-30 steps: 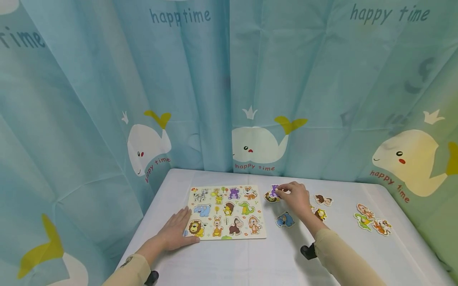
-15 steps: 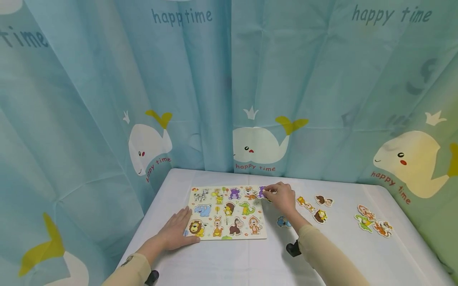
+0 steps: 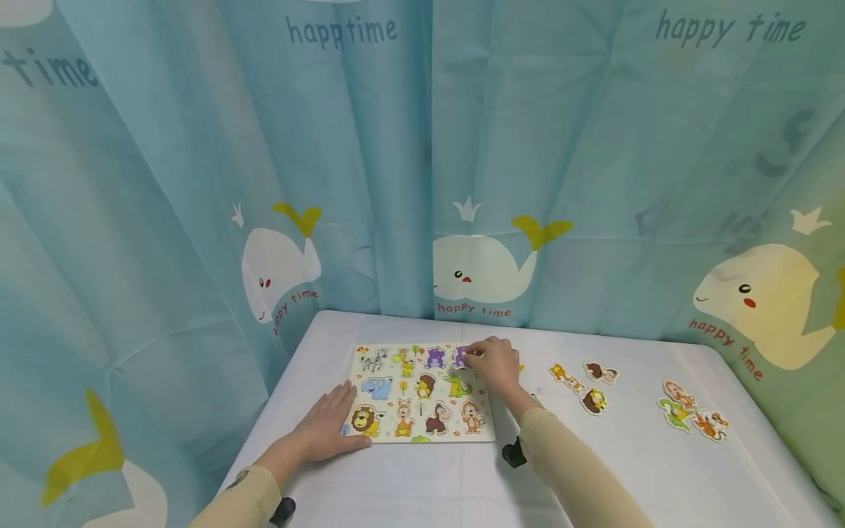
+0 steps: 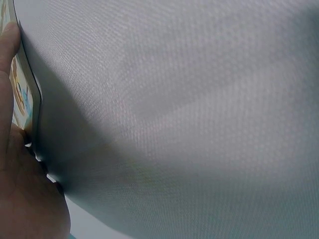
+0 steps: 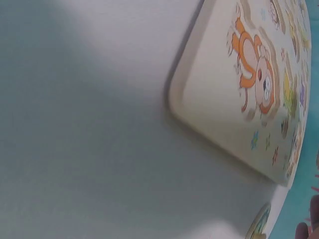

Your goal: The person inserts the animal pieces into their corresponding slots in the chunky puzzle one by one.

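Note:
A puzzle board (image 3: pixel 483 394) printed with animals lies on the white table. My left hand (image 3: pixel 326 425) rests along its left edge, fingers extended and thumb by the front corner; the left wrist view shows the thumb (image 4: pixel 9 47) over the board's edge. Between thumb and fingertips my right hand (image 3: pixel 496 364) pinches a purple animal puzzle piece (image 3: pixel 458 358) over the board's back right part, where it overlaps the tiger picture. Beside it is the purple animal's own picture (image 3: pixel 435 358). The right wrist view catches the board's corner (image 5: pixel 202 89) and only a bit of the right hand's fingers (image 5: pixel 314 216).
Right of the board lie a kangaroo-like piece (image 3: pixel 566 378), a brown-and-pink piece (image 3: pixel 601 372) and a hedgehog piece (image 3: pixel 594 401). Farther right, a crocodile piece (image 3: pixel 675 415), a monkey piece (image 3: pixel 680 394) and a tiger piece (image 3: pixel 711 424) cluster. Behind the table hangs a blue curtain (image 3: pixel 370 147).
My right hand has carried the purple piece leftward from the loose pieces to over the board, uncovering the kangaroo-like piece. The left hand has kept its place.

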`<action>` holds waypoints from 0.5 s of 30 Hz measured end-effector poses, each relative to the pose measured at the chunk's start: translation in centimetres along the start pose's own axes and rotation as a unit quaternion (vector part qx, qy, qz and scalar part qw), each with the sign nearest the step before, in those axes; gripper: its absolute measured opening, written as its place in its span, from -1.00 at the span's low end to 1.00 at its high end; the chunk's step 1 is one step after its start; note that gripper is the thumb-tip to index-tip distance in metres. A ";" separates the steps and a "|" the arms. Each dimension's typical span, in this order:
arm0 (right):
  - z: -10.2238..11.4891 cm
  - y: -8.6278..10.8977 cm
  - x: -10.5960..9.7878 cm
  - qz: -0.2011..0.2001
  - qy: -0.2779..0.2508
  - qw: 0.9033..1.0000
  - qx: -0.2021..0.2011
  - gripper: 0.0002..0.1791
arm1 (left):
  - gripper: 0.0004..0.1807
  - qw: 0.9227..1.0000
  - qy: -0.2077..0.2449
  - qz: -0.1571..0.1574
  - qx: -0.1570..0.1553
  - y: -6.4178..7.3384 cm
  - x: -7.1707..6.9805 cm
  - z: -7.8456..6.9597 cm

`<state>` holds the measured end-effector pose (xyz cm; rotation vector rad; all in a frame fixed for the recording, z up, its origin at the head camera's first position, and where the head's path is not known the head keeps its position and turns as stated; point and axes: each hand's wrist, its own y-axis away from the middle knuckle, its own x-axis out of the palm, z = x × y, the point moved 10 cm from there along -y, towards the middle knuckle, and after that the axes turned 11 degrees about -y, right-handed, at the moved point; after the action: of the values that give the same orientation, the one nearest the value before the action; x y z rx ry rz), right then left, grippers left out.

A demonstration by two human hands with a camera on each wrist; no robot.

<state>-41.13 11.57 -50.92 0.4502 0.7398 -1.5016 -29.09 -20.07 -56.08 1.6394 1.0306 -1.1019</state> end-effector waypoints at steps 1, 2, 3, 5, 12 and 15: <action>0.1 -0.1 0.2 0.001 0.002 1.000 0.000 -0.79 | 0.28 1.000 0.001 0.000 0.000 0.0 0.0 0.0; 0.2 -0.2 0.4 0.002 0.003 1.000 0.000 -0.79 | 0.28 1.000 0.003 0.000 0.000 0.0 0.0 0.0; 0.2 -0.3 0.6 0.002 0.004 1.000 0.000 -0.79 | 0.28 1.000 0.002 0.000 -0.001 0.0 0.0 0.0; 0.4 -0.5 0.9 0.002 0.008 1.000 0.000 -0.78 | 0.28 1.000 0.001 0.000 -0.001 0.0 0.0 0.0; 0.7 -1.0 2.3 0.008 0.003 1.000 0.002 -0.80 | 0.27 1.000 -0.002 -0.001 -0.001 0.0 0.0 0.0; 0.9 -1.1 2.8 0.014 -0.002 1.000 0.003 -0.81 | 0.27 1.000 -0.004 0.001 -0.002 -0.1 0.0 0.0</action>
<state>-42.33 8.81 -52.00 0.4606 0.7221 -1.4784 -29.13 -20.06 -56.14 1.6319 1.0251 -1.1041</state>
